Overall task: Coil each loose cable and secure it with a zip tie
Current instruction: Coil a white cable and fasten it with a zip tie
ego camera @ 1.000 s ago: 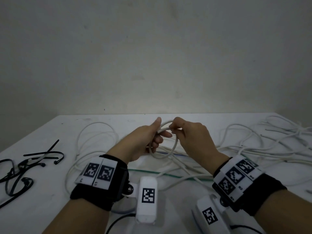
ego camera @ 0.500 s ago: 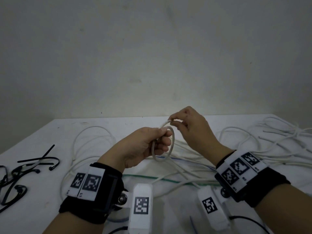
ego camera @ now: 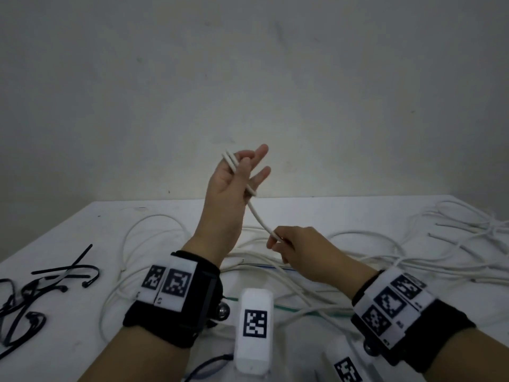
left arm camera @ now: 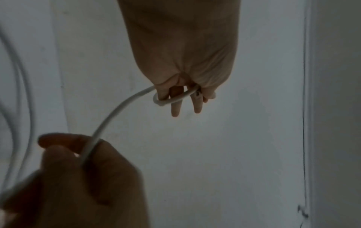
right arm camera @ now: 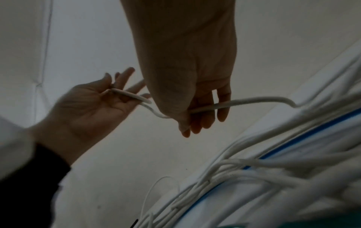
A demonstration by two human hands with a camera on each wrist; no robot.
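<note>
A white cable [ego camera: 257,216] runs taut between my hands above the table. My left hand [ego camera: 242,175] is raised high in front of the wall. A small coil of two turns [ego camera: 232,162] is looped round its fingers and held there by a bent finger, while the other fingers stick out straight. The left wrist view shows the loop [left arm camera: 171,100] round those fingers. Lower and to the right, my right hand [ego camera: 278,241] pinches the same cable between thumb and fingers [right arm camera: 220,108]. Black zip ties [ego camera: 63,271] lie at the table's left edge.
Several loose white cables [ego camera: 413,244] sprawl over the white table [ego camera: 82,238] in the middle and at the right, with a blue cable [right arm camera: 304,135] and a green one [ego camera: 289,306] among them. A plain wall stands behind the table.
My left hand has risen and turned palm-up with the coil on its fingers. My right hand has left the coil and dropped down along the cable, which is pulled straight.
</note>
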